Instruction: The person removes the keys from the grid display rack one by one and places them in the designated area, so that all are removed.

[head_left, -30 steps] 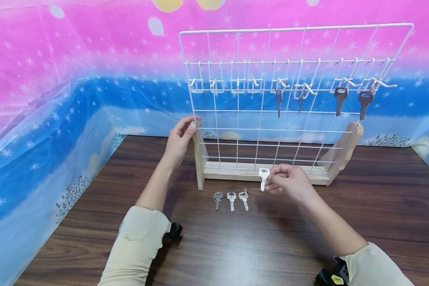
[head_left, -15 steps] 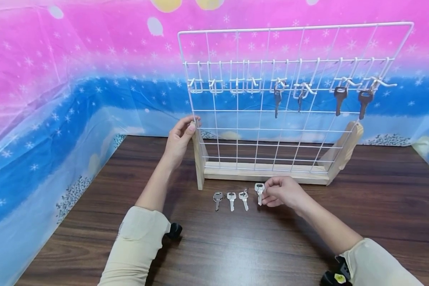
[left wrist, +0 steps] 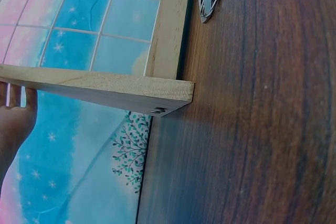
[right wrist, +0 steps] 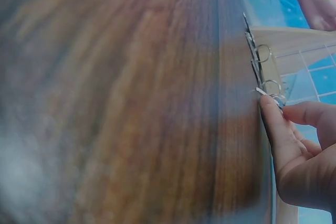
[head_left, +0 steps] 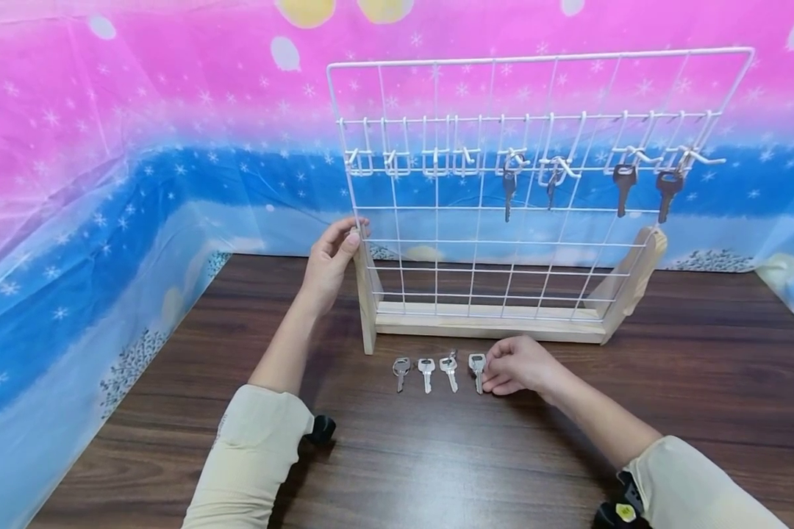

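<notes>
My left hand holds the top of the left wooden side piece of a rack with a white wire grid; its fingers reach behind the wood in the left wrist view. With thumb and finger, my right hand pinches a silver key by its ring end, low at the tabletop in front of the rack. Left of it lie three more silver keys in a row: one key, another key and a key with a ring.
White wire hooks line the upper grid. Several keys hang on the right half, among them a dark key. A wooden base bar runs along the rack's foot on the brown wooden table. Patterned cloth surrounds the back and left.
My right hand has lowered the key from before the rack's base bar to the tabletop, at the right end of the row. My left hand has stayed on the rack.
</notes>
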Tool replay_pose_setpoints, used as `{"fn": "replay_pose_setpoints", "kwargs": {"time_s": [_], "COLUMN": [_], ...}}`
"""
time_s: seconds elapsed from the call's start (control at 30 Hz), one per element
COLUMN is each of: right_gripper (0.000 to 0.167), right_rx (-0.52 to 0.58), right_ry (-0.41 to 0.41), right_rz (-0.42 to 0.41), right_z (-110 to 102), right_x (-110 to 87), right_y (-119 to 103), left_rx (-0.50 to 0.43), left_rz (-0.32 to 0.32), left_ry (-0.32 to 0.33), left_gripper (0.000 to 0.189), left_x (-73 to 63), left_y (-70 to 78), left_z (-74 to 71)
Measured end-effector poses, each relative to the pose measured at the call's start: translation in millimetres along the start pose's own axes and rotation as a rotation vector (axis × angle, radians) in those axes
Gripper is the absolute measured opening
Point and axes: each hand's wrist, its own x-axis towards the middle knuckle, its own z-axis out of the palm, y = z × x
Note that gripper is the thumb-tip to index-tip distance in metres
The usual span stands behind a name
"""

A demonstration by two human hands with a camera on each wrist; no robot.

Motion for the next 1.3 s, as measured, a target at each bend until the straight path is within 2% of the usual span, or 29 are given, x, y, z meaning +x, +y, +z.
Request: {"fn": "replay_pose_setpoints", "kwargs": {"time_s": [0.23, 0.37, 0.6, 0.93, 1.3], "right_gripper": [0.008, 0.008, 0.008, 0.012, 0.007], "right_rx": [-0.043, -0.059, -0.038, -0.028, 0.006], "right_ry": [0.005, 0.006, 0.005, 0.022, 0.020], "right_rz": [0.005, 0.012, 0.069, 0.084, 0.107], "right_z": [4.2, 5.2, 5.1, 6.1, 5.0], "right_x": [1.5, 2.0, 3.1, 5.3, 4.9], "right_y": [-0.5, -0.9, -4.0, -4.9, -4.7], "left_rx": [-0.010, -0.004, -0.023, -0.018, -0.006], "left_rz": [-0.007, -0.002, 0.007, 0.024, 0.039], "left_ry": [0.006, 0.008, -0.002, 0.001, -0.011], "left_gripper": [0.038, 0.033, 0.030, 0.031, 0.038], "left_x": [0.0, -0.1, -0.7, 0.3, 0.0], "left_y": [-1.0, -1.3, -1.3, -0.5, -1.7], "left_z": [-0.5, -0.2, 0.3, -0.3, -1.2]}}
